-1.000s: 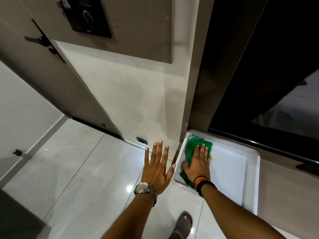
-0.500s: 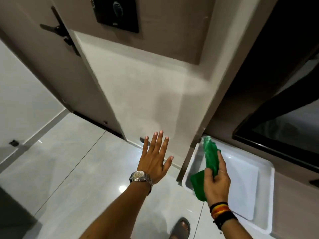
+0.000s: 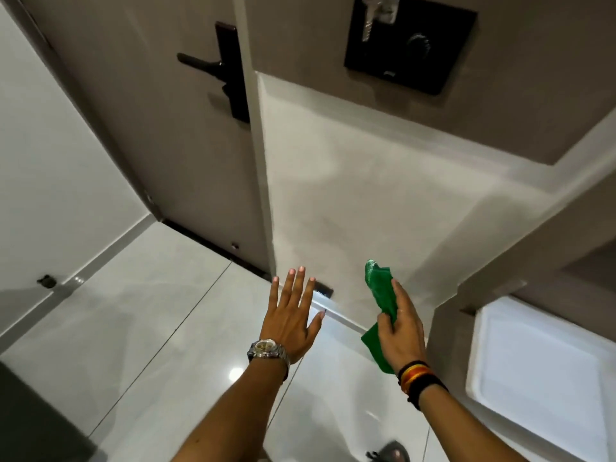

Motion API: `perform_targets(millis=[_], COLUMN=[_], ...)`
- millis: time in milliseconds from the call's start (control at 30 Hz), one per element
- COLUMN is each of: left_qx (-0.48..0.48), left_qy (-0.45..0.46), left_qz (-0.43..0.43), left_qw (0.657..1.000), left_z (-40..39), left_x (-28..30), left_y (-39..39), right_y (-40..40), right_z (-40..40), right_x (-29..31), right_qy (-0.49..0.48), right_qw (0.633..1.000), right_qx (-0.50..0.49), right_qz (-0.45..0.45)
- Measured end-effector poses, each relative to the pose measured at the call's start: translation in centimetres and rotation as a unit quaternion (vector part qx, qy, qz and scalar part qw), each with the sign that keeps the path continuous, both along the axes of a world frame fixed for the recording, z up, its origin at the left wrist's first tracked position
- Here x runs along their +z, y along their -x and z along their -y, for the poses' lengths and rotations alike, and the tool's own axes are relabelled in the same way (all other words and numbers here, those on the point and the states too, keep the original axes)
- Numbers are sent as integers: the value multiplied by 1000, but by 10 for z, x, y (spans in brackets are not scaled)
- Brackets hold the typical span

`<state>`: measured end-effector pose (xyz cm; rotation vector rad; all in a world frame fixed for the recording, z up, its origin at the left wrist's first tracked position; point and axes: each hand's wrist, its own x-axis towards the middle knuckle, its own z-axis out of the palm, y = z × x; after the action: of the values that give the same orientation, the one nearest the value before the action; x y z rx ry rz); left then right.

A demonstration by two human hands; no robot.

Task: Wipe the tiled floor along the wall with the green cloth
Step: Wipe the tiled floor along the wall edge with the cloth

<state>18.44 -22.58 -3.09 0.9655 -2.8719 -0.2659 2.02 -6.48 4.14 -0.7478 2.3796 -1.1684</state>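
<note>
Right hand (image 3: 401, 331): raised in front of the wall, clear of the floor, back of the hand toward the camera. Fingers (image 3: 400, 295) closed round the cloth, thumb pinching it against the palm.
Cloth (image 3: 381, 291): green, bunched in the right hand. One end stands up above the fingertips; the other hangs below the hand beside the wrist. Not touching floor or wall, as far as can be seen.
Left hand (image 3: 290, 316): flat and spread, fingers fully extended, holding nothing. It hovers over the floor near the foot of the wall; contact with any surface cannot be confirmed.
Watch (image 3: 268, 353): metal, on the left wrist.
Bands (image 3: 418, 378): black, yellow and red, on the right wrist.
Floor (image 3: 133, 328): glossy pale tiles with thin joints and a bright light reflection near the left wrist.
Wall (image 3: 350, 201): pale panel straight ahead, meeting the floor just beyond both hands. A small dark fitting (image 3: 323, 290) sits at its base, just past the left fingertips.
Door (image 3: 160, 128): grey-brown, left of the wall, with a dark lever handle (image 3: 220, 66).
Black panel (image 3: 411, 41): mounted high on the wall, carrying a round knob and a hanging key.
Tray (image 3: 536, 371): white, shallow, on the floor at right, well apart from the cloth.
Sandal (image 3: 388, 453): part of one at the bottom edge, blurred.
</note>
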Motion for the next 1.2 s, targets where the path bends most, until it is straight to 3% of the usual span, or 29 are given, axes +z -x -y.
perform_targets(millis=[333,567,800,933,1100,1200], left_qx=[76,184,169,137,152,185], left_qy=[-63,-120,-139,-133,-128,-122], left_qz=[31,44,43,66,90,101], left_qw=[995,975,975,979,976,970], left_z=[8,6,15,35,81,105], left_x=[-83,-255,-478,-584,-691,-740], left_y=[-27,-13,6,-1,3,7], right_y=[12,39,68,76,77,65], right_z=[42,61,78,98,90,79], right_x=[-105,-280,-502,-597,-706,-759], right_qy=[-223,-306,-358,-319,-379,-338], right_qw=[960,928,908,909,826,838], right_qx=[17,110,191,267,406,404], right_qz=[169,183,104,8,-97,-143])
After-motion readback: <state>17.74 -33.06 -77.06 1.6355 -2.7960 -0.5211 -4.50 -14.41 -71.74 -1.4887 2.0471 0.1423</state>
